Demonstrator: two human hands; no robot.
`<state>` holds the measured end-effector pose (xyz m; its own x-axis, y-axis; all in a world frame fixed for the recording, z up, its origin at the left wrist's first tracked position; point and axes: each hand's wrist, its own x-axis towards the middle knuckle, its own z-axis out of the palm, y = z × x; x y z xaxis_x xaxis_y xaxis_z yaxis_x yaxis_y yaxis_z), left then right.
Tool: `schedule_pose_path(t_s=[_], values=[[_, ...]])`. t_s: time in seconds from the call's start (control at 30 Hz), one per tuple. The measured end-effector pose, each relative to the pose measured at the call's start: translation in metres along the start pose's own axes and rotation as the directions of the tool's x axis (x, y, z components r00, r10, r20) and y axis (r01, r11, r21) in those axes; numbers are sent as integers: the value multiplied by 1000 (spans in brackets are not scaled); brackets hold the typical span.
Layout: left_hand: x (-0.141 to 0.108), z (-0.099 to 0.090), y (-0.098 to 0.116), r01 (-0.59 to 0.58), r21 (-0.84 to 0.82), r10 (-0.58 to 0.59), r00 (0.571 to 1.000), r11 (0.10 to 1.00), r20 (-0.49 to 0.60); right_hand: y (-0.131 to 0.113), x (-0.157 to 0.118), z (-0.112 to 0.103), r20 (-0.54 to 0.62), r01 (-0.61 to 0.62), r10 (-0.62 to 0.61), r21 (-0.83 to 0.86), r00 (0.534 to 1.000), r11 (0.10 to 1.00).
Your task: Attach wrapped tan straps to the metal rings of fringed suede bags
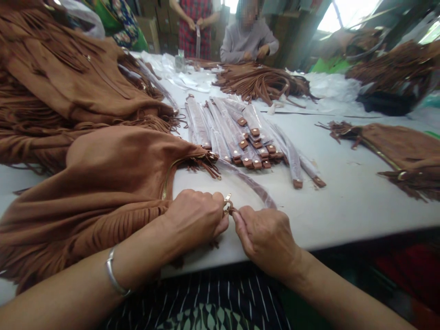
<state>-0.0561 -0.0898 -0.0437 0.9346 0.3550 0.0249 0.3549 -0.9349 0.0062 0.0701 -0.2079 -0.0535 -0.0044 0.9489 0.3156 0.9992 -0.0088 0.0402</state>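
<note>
At the table's near edge, just right of a slouching brown bag (127, 158), a small gold fitting (228, 198) glints between two bare hands. Left hand (197, 215) curled tight, thumb and fingers pinching that fitting; right hand (266, 236) closed up beside it, thumb and forefinger nipping a brown leather end (231, 211) right against the metal. How the two join, I can't tell from here, the fingers cover it. The bag lies on its side, gold zip (167, 183) curving down its front, fringe spilling beneath the left forearm, which wears a silver bangle (110, 270). Just beyond the hands, a plastic-wrapped strap (249, 178) arcs across the white table (357, 192). Further out, a heap of wrapped straps (225, 130); behind the bag, fringed bags (82, 78) pile high, and another bag (402, 146) lies well off to the right. Across the table, loose brown strips (257, 82) spread before a co-worker in grey (237, 43).
</note>
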Motion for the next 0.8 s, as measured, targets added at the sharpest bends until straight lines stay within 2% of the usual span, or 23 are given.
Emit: schedule_pose_path(t_s=[0.13, 0.2, 0.33, 0.4, 0.5, 0.67, 0.8], values=[[-4, 5, 6, 42, 49, -39, 998, 998, -58, -7, 0, 9, -111, 23, -25, -19, 994, 1000], [-4, 7, 7, 49, 55, -47, 998, 997, -45, -9, 0, 15, -137, 17, -19, -16, 990, 1000], [4, 6, 10, 97, 25, -100, 987, 995, 125, -16, -1, 27, -133, -28, 23, -35, 991, 999], [9, 3, 11, 149, 14, -148, 964, 989, 222, -19, -1, 29, -80, -81, 75, -65, 994, 995], [14, 1, 13, 181, 8, -175, 940, 983, 293, -23, 2, 24, 45, -165, 170, -91, 984, 982], [11, 6, 13, 148, 45, -154, 951, 988, 268, -16, 9, 7, 280, -229, 221, -3, 934, 973], [8, 11, 10, 120, 36, -126, 964, 992, 233, -9, 7, 6, 349, -225, 174, 109, 921, 968]])
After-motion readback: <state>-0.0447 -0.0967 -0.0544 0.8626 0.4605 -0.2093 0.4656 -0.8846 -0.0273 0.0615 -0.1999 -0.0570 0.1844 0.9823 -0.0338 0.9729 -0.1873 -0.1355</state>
